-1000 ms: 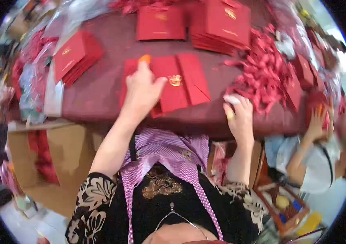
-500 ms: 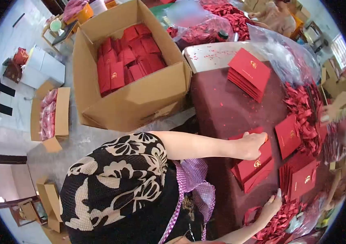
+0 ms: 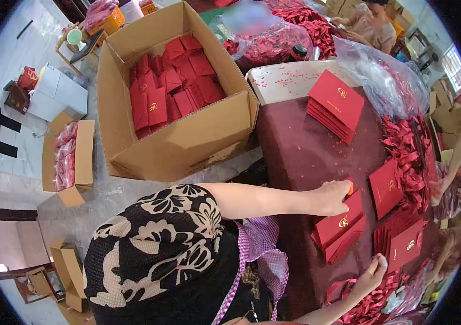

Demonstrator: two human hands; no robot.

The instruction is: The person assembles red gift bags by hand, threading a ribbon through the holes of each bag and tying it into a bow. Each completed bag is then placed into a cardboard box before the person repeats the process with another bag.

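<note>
My left hand (image 3: pixel 330 199) is closed around a small orange object (image 3: pixel 350 187), mostly hidden by the fingers. It rests over a stack of flat red paper bags (image 3: pixel 344 221) with a gold emblem. My right hand (image 3: pixel 371 275) has its fingers bent together at the edge of another fanned stack of red bags (image 3: pixel 405 245); whatever they pinch is hidden. Beneath that hand lies a heap of red ribbons (image 3: pixel 368 309), one looping out at its side. A further red bag (image 3: pixel 386 188) lies beyond my left hand.
A stack of red bags (image 3: pixel 337 103) sits farther along the maroon tabletop (image 3: pixel 284 146). Beside the table stands a large cardboard box (image 3: pixel 181 154) filled with red bags. Red ribbons (image 3: pixel 406 146) and plastic wrap (image 3: pixel 382 70) line the far side, where co-workers' hands (image 3: pixel 442 187) show.
My right hand has shifted slightly away from me toward the fanned bags, and its fingers have curled in. My left hand has slid back a little, still holding the orange object.
</note>
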